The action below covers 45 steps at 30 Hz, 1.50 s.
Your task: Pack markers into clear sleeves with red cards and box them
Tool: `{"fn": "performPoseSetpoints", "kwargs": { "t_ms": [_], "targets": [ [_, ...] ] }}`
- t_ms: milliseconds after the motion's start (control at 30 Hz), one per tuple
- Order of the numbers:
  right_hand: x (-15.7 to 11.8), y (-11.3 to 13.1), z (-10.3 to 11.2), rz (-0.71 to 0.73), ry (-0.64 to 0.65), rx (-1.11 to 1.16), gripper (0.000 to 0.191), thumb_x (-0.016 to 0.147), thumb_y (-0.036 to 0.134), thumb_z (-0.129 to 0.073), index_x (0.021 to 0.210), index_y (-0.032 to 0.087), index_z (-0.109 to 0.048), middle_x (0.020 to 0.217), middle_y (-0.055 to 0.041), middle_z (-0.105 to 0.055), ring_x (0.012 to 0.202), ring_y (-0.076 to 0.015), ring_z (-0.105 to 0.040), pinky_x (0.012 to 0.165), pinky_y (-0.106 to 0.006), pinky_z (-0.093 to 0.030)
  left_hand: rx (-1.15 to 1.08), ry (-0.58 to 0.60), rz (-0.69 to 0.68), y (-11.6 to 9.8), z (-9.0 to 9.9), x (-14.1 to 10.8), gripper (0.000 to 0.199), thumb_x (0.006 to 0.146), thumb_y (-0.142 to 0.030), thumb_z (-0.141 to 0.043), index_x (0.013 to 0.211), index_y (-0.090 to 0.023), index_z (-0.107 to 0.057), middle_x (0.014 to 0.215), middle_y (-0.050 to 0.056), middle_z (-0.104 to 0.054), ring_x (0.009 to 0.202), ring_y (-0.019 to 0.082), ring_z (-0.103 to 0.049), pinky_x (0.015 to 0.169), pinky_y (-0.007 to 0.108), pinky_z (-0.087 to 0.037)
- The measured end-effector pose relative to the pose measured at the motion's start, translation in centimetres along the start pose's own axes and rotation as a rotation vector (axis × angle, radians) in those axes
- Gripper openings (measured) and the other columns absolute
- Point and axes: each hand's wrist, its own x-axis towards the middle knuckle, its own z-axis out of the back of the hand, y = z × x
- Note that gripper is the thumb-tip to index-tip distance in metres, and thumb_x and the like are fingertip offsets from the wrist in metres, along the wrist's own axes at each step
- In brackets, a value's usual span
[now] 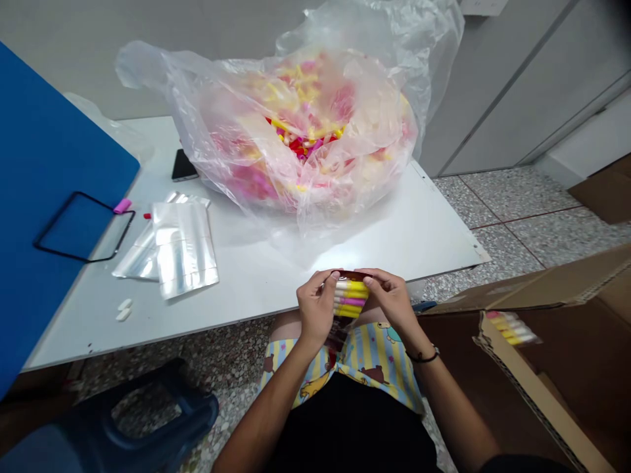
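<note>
The left hand (317,305) and right hand (392,300) are clamping together on about five marker pens (351,297) beside the front edge of the desk (419,230).

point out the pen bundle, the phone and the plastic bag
pen bundle (351,297), head view, on the barrels
phone (183,165), head view, on its face
plastic bag (140,66), head view, on its left corner

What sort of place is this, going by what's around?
Probably a small packing workroom: a big plastic bag of pink and yellow pieces, shiny pouches on a white table, and an open cardboard box.
</note>
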Motion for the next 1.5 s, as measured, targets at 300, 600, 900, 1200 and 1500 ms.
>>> {"fn": "performPoseSetpoints", "kwargs": {
  "t_ms": [300, 600, 900, 1200, 1500],
  "targets": [
    [-0.3, 0.9, 1.5, 0.090, 0.170, -0.337, 0.039, 0.091, 0.041, -0.046, 0.060, 0.017, -0.049, 0.056, 0.0024, -0.040, 0.055, -0.0111, -0.039, 0.052, -0.023, -0.029, -0.042, 0.119, 0.138, -0.4, 0.9, -0.2, 0.029, 0.084, -0.041, -0.058, 0.091, -0.016, -0.070, 0.082, 0.003, -0.070, 0.075, 0.017, -0.063, 0.065, 0.023, -0.048],
    [-1.4, 2.5, 0.9, 0.346, -0.020, -0.535, 0.039, 0.092, 0.030, -0.048, 0.055, 0.018, -0.047, 0.048, 0.0055, -0.028, 0.043, -0.0069, -0.027, 0.046, -0.023, -0.022, -0.231, 0.327, 0.274, -0.7, 1.5, -0.5, 0.024, 0.081, -0.040, -0.061, 0.084, -0.016, -0.065, 0.076, 0.002, -0.065, 0.070, 0.016, -0.059, 0.063, 0.023, -0.048],
    [-1.0, 2.9, 1.3, 0.108, 0.233, -0.418, 0.036, 0.090, 0.043, -0.050, 0.067, 0.016, -0.059, 0.058, 0.0008, -0.049, 0.053, -0.0108, -0.042, 0.050, -0.022, -0.031, -0.266, 0.278, 0.285, -0.6, 1.4, -0.7, 0.022, 0.081, -0.036, -0.062, 0.075, -0.015, -0.060, 0.065, -0.002, -0.055, 0.058, 0.011, -0.049, 0.054, 0.021, -0.039],
    [-1.7, 2.1, 0.9, 0.001, 0.296, -0.421, 0.043, 0.092, 0.044, -0.042, 0.064, 0.014, -0.056, 0.053, 0.0027, -0.041, 0.050, -0.0090, -0.035, 0.048, -0.023, -0.023, -0.025, 0.297, 0.172, -0.9, 1.2, -1.3, 0.026, 0.086, -0.035, -0.055, 0.071, -0.014, -0.060, 0.066, 0.000, -0.054, 0.064, 0.013, -0.048, 0.059, 0.022, -0.038],
    [-0.9, 2.7, 2.7, -0.031, 0.331, -0.404, 0.043, 0.087, 0.049, -0.050, 0.063, 0.015, -0.059, 0.056, 0.0000, -0.050, 0.054, -0.0119, -0.042, 0.049, -0.023, -0.029, -0.003, 0.210, 0.100, -1.4, 0.0, -1.5, 0.030, 0.086, -0.034, -0.056, 0.063, -0.015, -0.054, 0.058, -0.004, -0.044, 0.057, 0.009, -0.040, 0.054, 0.020, -0.033]
  ]
}}
